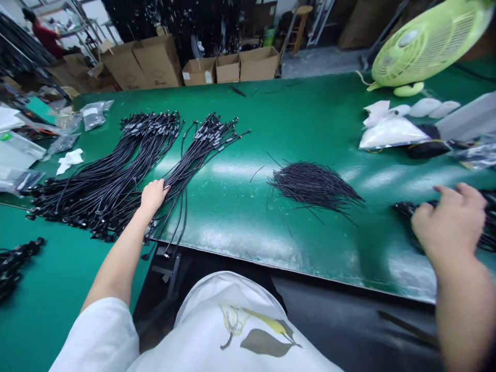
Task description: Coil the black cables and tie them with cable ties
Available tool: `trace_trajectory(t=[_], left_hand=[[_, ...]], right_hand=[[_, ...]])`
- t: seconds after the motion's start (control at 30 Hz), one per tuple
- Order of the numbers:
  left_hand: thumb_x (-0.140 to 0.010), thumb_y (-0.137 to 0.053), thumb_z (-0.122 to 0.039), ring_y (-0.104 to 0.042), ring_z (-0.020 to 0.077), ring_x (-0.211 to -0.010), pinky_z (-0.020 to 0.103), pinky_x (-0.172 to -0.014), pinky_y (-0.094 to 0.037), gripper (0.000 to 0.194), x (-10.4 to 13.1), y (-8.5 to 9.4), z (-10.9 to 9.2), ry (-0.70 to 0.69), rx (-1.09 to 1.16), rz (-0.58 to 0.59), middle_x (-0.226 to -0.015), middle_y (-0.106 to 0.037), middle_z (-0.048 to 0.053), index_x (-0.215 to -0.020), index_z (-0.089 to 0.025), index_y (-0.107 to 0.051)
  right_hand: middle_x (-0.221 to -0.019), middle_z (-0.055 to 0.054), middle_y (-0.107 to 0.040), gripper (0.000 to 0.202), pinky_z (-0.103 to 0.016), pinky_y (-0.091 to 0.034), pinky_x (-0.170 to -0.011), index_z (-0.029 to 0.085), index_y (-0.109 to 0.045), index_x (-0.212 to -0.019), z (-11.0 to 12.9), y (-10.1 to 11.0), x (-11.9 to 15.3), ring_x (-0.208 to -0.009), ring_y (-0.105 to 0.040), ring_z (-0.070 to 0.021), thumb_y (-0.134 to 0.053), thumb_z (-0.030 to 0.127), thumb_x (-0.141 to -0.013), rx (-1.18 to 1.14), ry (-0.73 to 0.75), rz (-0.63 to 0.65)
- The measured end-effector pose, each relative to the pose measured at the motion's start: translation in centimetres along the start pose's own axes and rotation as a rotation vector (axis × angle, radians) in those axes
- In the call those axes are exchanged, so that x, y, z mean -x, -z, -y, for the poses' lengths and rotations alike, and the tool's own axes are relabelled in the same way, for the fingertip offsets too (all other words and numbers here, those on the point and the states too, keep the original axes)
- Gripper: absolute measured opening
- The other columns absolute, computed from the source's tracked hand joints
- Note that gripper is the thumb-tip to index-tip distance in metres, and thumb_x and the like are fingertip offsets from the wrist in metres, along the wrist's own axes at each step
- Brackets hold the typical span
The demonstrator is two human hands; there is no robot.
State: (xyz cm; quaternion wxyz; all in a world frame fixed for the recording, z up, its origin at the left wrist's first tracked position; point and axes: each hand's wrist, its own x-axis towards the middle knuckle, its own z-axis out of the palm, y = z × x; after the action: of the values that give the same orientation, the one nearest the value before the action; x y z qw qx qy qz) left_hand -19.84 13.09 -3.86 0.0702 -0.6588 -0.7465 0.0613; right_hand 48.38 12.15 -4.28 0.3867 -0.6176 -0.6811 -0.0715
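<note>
My left hand [154, 195] is closed round part of a bundle of black cables [189, 160], whose upper ends fan out on the green table. Beside it on the left lies a larger pile of black cables [116, 175]. Over at the right edge, my right hand [449, 212] hovers at or over another dark cable bundle [405, 209]; its fingers are spread and slightly bent, and contact with the bundle is unclear. Between the hands rests a loose heap of thin black ties [313, 186].
A green fan [430, 44] stands at the back right, near a white plastic bag [391, 132] and white rolls [424, 107]. Cardboard boxes [258, 64] line the far side. Plastic bags [93, 116] lie at the left. A person [44, 36] sits far back left.
</note>
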Motion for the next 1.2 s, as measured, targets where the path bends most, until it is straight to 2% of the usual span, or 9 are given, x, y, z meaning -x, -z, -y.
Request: trace_trajectory(t=[0.17, 0.3, 0.4, 0.5, 0.67, 0.8, 0.87, 1.0, 1.2], left_hand=[[-0.099, -0.029, -0.035, -0.062, 0.0327, -0.1, 0.041, -0.084, -0.042, 0.039, -1.9, 0.0, -2.3, 0.052, 0.017, -0.014, -0.104, -0.065, 0.022, -0.109, -0.008, -0.055], [-0.099, -0.033, -0.039, -0.062, 0.0315, -0.104, 0.04, -0.087, -0.042, 0.04, -3.1, -0.5, -6.3, 0.029, 0.088, -0.021, -0.107, -0.065, 0.023, -0.111, -0.008, -0.056], [-0.097, -0.039, -0.045, -0.059, 0.0289, -0.112, 0.037, -0.092, -0.042, 0.048, -3.0, -0.6, -6.4, -0.061, 0.177, -0.013, -0.117, -0.064, 0.02, -0.127, -0.01, -0.051], [-0.098, -0.036, -0.043, -0.056, 0.0212, -0.12, 0.029, -0.098, -0.041, 0.048, -1.9, -0.5, -1.8, -0.136, 0.252, 0.006, -0.13, -0.06, 0.012, -0.137, -0.016, -0.045], [-0.097, -0.03, -0.025, -0.055, 0.0226, -0.121, 0.034, -0.104, -0.04, 0.041, 0.2, -0.9, 8.3, -0.099, 0.239, 0.029, -0.13, -0.06, 0.015, -0.117, -0.011, -0.062], [-0.089, -0.032, -0.01, -0.056, 0.0222, -0.121, 0.04, -0.107, -0.038, 0.043, 0.9, -1.2, 11.5, -0.124, 0.171, 0.035, -0.132, -0.06, 0.013, -0.125, -0.013, -0.058], [-0.086, -0.034, -0.004, -0.053, 0.0214, -0.125, 0.043, -0.113, -0.029, 0.048, 1.1, -1.0, 12.7, -0.154, 0.132, 0.042, -0.136, -0.058, 0.012, -0.127, -0.015, -0.057], [-0.087, -0.032, -0.004, -0.044, 0.0204, -0.134, 0.048, -0.117, -0.018, 0.05, 1.1, 0.1, 16.5, -0.157, 0.081, 0.04, -0.145, -0.05, 0.012, -0.13, -0.017, -0.054], [-0.088, -0.035, -0.007, -0.043, 0.0182, -0.135, 0.049, -0.118, -0.018, 0.045, -0.2, 0.2, 21.5, -0.105, 0.104, -0.044, -0.143, -0.052, 0.008, -0.126, -0.017, -0.056]], right_hand=[[-0.114, -0.008, -0.059, 0.039, -0.061, -0.038, -0.097, 0.04, -0.053, -0.127, 8.6, -2.3, -0.9, -0.124, -0.046, -0.0395, -0.034, 0.032, -0.094, -0.065, 0.028, 0.143], [-0.107, -0.009, -0.065, 0.027, -0.05, -0.049, -0.094, 0.025, -0.062, -0.107, 19.2, -9.0, -1.9, -0.105, -0.061, -0.0292, -0.04, 0.027, -0.092, -0.264, 0.259, 0.462], [-0.12, -0.01, -0.061, 0.032, -0.044, -0.051, -0.095, 0.021, -0.057, -0.12, 26.7, -14.3, -1.8, -0.111, -0.059, -0.0257, -0.042, 0.024, -0.091, -0.329, 0.49, 0.76], [-0.137, -0.013, -0.05, 0.044, -0.044, -0.049, -0.099, 0.018, -0.044, -0.136, 31.9, -17.7, -2.2, -0.122, -0.053, -0.0266, -0.043, 0.024, -0.093, -0.334, 0.601, 0.842], [-0.138, -0.016, -0.05, 0.047, -0.04, -0.041, -0.106, 0.011, -0.044, -0.137, 40.4, -22.6, -3.9, -0.125, -0.05, -0.026, -0.045, 0.036, -0.096, -0.404, 0.751, 0.849], [-0.138, -0.016, -0.051, 0.053, -0.043, -0.035, -0.108, 0.01, -0.047, -0.134, 49.4, -27.8, -3.4, -0.126, -0.048, -0.026, -0.041, 0.048, -0.097, -0.379, 0.82, 0.892], [-0.134, -0.019, -0.054, 0.055, -0.048, -0.037, -0.104, 0.008, -0.05, -0.131, 52.5, -30.1, -2.5, -0.123, -0.049, -0.0291, -0.038, 0.05, -0.098, -0.37, 0.8, 0.898], [-0.118, -0.016, -0.063, 0.043, -0.043, -0.042, -0.095, 0.012, -0.059, -0.122, 52.9, -32.3, -1.0, -0.11, -0.057, -0.0273, -0.033, 0.039, -0.101, -0.39, 0.854, 0.915], [-0.108, -0.011, -0.067, 0.037, -0.033, -0.042, -0.089, 0.015, -0.057, -0.128, 46.3, -30.3, -0.6, -0.1, -0.059, -0.0214, -0.036, 0.025, -0.1, -0.419, 1.004, 0.95]])
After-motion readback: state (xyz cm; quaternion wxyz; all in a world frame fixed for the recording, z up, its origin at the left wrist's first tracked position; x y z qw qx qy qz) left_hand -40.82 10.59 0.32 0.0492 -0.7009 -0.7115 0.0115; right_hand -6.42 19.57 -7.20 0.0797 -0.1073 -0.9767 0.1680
